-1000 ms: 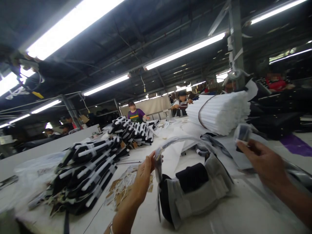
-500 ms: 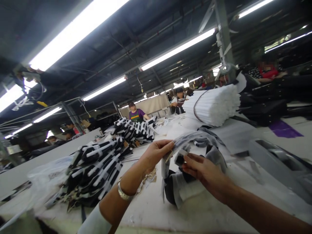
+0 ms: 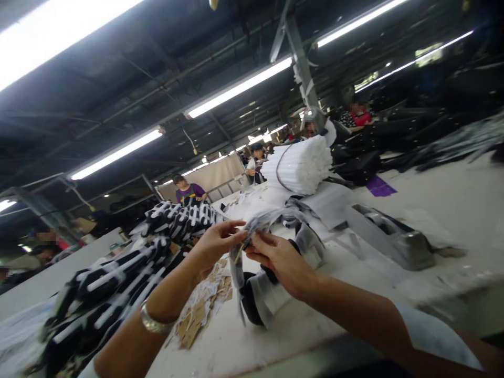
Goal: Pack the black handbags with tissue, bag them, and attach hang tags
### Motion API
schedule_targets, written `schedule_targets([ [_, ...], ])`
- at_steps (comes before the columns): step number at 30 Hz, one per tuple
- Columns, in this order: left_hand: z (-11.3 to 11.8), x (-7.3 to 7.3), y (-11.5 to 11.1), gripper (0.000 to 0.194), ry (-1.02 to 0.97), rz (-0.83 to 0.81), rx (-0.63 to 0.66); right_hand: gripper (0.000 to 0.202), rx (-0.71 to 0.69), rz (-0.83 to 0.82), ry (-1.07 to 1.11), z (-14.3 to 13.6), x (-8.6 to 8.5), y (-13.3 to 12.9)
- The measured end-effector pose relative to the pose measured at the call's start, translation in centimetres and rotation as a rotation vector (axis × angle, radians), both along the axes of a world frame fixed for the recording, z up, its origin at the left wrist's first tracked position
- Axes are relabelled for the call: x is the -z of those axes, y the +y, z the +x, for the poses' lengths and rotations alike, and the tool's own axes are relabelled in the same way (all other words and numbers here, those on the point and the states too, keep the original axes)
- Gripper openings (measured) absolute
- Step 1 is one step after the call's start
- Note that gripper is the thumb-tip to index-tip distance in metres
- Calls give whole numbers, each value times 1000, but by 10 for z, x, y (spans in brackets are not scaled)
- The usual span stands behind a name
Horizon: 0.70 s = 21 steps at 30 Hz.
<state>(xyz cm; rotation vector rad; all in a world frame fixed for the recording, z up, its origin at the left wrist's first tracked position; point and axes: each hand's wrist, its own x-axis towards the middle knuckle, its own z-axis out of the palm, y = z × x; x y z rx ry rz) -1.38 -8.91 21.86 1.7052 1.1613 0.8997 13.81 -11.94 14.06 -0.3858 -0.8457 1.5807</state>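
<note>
Between thumb and fingers, my left hand [image 3: 220,242] pinches a grey, see-through fabric strip [image 3: 264,216] near its end. My right hand [image 3: 285,262] is closed at the same spot, fingertips pressed on the strip and almost touching the left ones. Whatever small piece lies under the right fingers is hidden. From there the strip arches back over the table. Just below my hands lies a curled bundle of black and grey fabric pieces [image 3: 275,302], partly covered by my right hand.
A heap of black pieces with white strips [image 3: 114,278] lies left, beside paper scraps [image 3: 202,304]. Behind my hands is a tied white roll bundle [image 3: 299,165]. A grey tape dispenser [image 3: 409,241] stands right, with a purple sheet [image 3: 380,186] beyond. A person [image 3: 191,190] works across the table [image 3: 315,336].
My right hand has brought its small black-and-white piece to the strip at my left fingertips; the piece is now out of sight. The view has turned right.
</note>
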Motion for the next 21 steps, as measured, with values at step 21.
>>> schedule_targets([
  [21, -8, 21, 5, 63, -237, -55, -157, 30, 599, 367, -1409, 170, 117, 43],
])
